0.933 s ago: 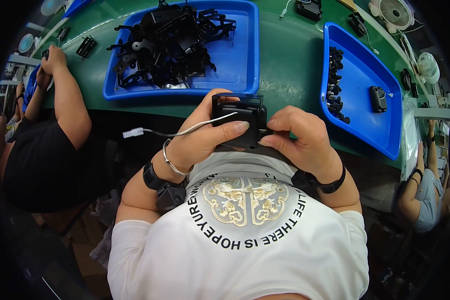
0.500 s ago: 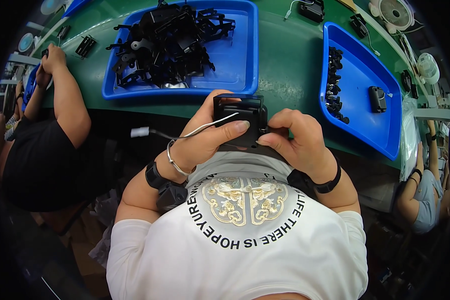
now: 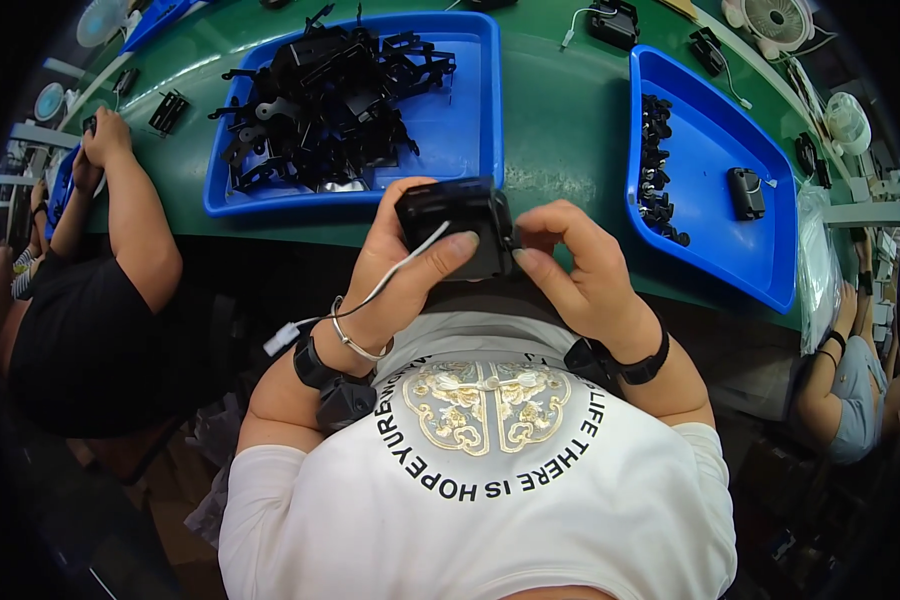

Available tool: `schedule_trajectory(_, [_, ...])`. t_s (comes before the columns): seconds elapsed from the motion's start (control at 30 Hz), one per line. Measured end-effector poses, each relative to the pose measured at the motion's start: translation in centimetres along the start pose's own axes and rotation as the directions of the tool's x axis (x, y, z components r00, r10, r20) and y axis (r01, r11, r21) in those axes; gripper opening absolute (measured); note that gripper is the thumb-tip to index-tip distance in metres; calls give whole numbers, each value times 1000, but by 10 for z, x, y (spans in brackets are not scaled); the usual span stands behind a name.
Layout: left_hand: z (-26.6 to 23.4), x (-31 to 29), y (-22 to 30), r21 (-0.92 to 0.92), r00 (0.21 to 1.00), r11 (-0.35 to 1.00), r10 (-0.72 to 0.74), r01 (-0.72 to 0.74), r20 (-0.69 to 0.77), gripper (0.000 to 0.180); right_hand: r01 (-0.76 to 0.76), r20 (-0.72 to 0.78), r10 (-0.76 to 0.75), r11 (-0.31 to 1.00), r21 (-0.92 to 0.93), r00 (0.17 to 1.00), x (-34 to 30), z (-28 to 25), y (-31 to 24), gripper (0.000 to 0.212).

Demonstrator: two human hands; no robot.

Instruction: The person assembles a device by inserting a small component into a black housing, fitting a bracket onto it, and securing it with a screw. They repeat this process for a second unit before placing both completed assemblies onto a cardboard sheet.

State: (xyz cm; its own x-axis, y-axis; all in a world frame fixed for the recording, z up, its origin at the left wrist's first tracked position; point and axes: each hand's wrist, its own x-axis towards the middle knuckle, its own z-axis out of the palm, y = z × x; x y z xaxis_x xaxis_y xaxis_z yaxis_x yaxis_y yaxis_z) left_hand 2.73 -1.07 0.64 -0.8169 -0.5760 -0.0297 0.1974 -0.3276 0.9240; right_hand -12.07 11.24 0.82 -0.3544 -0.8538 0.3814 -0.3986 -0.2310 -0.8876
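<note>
In front of my chest, my left hand (image 3: 405, 255) is closed round a boxy black plastic housing (image 3: 482, 250), its thumb lying across the face. A thin cable (image 3: 378, 290) comes from the housing and drapes over my left wrist, ending in a white plug (image 3: 282, 338). My right hand (image 3: 585, 265) is at the housing's right edge with thumb and forefinger curled toward each other. A small dark piece seems to sit at these fingertips, too small to make out.
Ahead on the green table (image 3: 560, 130), a blue tray (image 3: 497, 100) holds a heap of black brackets. Another blue tray (image 3: 730, 265) on the right has a row of small black parts and one black cabled unit (image 3: 746, 194). Co-workers sit at both sides; a bare arm (image 3: 135, 200) shows left.
The housing has shifted slightly left and tilted in my left hand. Its plug has swung down toward my wrist. My right thumb and forefinger have loosened a little at the edge.
</note>
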Motion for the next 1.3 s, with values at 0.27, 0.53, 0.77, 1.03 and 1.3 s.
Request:
schedule_trajectory(0.27, [0, -1, -1, 9, 999, 1000, 28, -28, 17, 42, -43, 95, 59, 986, -163, 994, 2, 1, -6, 21])
schedule_trajectory(0.53, [3, 0, -2, 24, 999, 999, 43, -44, 33, 42, 13, -124, -23, 996, -85, 992, 5, 16, 4, 34])
schedule_trajectory(0.77, [3, 0, -9, 39, 996, 998, 49, -52, 71, 47, -28, -49, 19, 983, -181, 999, 9, 9, 10, 38])
schedule_trajectory(1.03, [0, 0, -3, 30, 995, 999, -27, 25, 92, 48, -111, -45, 109, 993, -42, 993, 15, 3, 16, 34])
schedule_trajectory(1.3, [3, 3, -11, -28, 984, 992, 120, -125, -133, 43, 160, 139, -137, 971, -176, 981, 9, 2, 1, 47])
